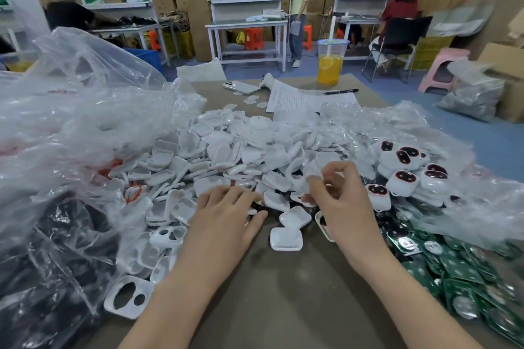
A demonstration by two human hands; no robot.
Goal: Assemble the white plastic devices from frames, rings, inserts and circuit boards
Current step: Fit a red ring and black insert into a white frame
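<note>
Recorded across the table (283, 300): a broad heap of white plastic shells (241, 150), spilling from clear plastic bags (85, 127). Found at the heap's near edge: left hand (226, 214), palm down, fingers straight and released, tips touching the heap. Found just beside it: right hand (338, 197), slightly raised, fingers curled toward the thumb; cannot tell whether anything is grasped. Logged right of the hands: assembled devices (404, 180) with dark, red-rimmed windows, lying on plastic. Logged nearer, at right: green circuit boards (456, 266), overlapping. Noted near left: a white frame (129, 299) with two cut-outs. Noted at the far edge: orange drink cup (330, 65), pen (340, 91), paper sheet (300, 99).
</note>
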